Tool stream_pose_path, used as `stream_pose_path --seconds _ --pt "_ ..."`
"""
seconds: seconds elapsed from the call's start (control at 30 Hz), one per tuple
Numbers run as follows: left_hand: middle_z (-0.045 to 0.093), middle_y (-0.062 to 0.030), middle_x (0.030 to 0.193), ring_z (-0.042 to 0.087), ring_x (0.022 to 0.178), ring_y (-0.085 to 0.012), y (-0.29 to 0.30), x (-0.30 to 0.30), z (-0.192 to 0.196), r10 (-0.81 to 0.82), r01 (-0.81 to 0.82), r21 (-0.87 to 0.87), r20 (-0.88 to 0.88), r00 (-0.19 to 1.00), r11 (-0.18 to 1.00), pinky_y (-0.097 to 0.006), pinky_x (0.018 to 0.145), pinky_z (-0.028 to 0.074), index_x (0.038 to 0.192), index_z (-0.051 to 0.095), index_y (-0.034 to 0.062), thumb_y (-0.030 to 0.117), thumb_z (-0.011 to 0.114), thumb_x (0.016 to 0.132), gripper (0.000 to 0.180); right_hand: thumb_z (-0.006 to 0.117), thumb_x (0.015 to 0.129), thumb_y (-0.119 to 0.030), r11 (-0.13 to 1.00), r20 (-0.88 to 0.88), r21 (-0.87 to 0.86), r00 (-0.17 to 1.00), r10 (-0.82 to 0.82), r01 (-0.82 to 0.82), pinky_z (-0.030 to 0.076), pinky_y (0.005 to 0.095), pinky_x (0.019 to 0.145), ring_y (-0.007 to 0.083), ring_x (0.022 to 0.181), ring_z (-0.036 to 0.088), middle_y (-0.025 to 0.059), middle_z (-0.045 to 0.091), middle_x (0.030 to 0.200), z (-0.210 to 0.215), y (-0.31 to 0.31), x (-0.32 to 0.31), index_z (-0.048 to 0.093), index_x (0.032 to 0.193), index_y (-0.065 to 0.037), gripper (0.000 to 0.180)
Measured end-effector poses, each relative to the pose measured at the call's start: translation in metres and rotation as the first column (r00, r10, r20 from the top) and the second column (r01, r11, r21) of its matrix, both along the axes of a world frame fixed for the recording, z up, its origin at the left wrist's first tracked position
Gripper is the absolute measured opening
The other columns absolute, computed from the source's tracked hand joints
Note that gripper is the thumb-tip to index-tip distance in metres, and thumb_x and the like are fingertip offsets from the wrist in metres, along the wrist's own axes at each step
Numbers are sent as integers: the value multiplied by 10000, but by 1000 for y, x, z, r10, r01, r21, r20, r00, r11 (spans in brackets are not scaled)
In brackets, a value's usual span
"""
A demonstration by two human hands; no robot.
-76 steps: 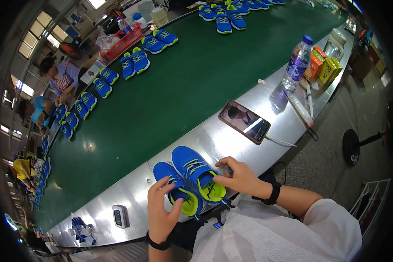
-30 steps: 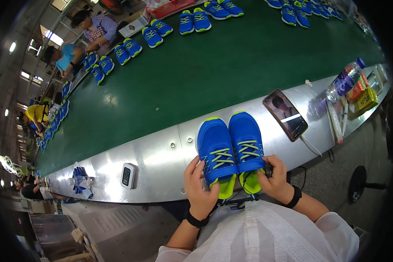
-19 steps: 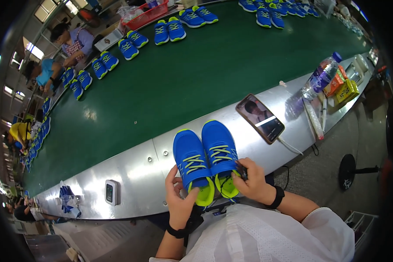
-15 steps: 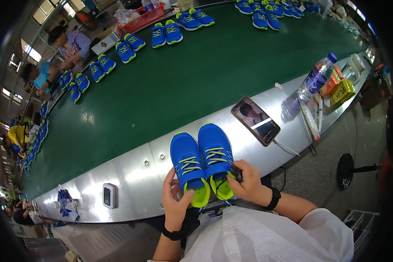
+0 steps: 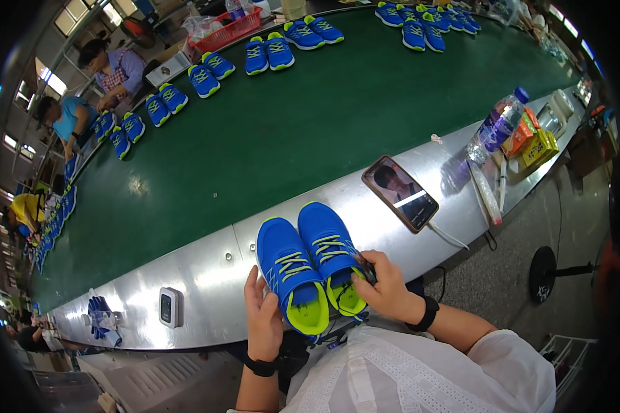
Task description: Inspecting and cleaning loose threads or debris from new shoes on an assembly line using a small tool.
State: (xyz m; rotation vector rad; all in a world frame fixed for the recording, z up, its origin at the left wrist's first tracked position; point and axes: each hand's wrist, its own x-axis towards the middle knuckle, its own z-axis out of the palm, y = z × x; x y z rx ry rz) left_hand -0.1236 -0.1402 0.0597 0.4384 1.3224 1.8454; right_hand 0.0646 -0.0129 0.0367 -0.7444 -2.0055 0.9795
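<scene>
Two blue sneakers with lime laces and linings, a left one (image 5: 288, 261) and a right one (image 5: 328, 241), lie side by side before me, toes pointing away over the metal ledge. My left hand (image 5: 263, 318) is beside the left sneaker's outer side, fingers stretched along it and thumb outside the collar. With my right hand (image 5: 387, 288) I grip the right sneaker at its collar, thumb at the opening. A small dark object (image 5: 369, 271) shows by those fingers; its kind is unclear. Thin dark cords hang at the sneakers' heels.
Beyond the metal ledge (image 5: 207, 275) runs a green conveyor belt (image 5: 255, 138) with several pairs of blue sneakers (image 5: 269, 54). Right of me are a cabled phone (image 5: 401, 194), a bottle (image 5: 497, 125) and yellow packets (image 5: 539, 146). A white device (image 5: 170, 308) sits left. Co-workers (image 5: 117, 72) sit across.
Both sneakers have shifted slightly left and toward me, heels turning apart a little. My left thumb has come out of the left sneaker's opening. The belt's sneakers have moved slightly right.
</scene>
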Motion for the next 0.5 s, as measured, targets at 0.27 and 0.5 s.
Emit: stream_pose_path --seconds 0.27,0.5 --pt "575 -134 1318 574 1192 -264 -12 -5 -34 -201 194 57 372 906 979 -408 1032 452 1359 459 13 386 394 1040 495 672 853 -152 966 37 -256 999 -18 27 518 393 660 344 764 673 205 654 906 10 3 -9 497 1178 8 403" --pt "518 -128 1363 520 1246 -232 3 -1 -5 -302 247 176 482 823 953 -385 1072 408 1411 342 30 269 477 1005 490 688 822 -91 957 91 -269 992 -82 103 474 298 593 164 631 563 121 646 884 12 13 -12 541 1129 8 354"
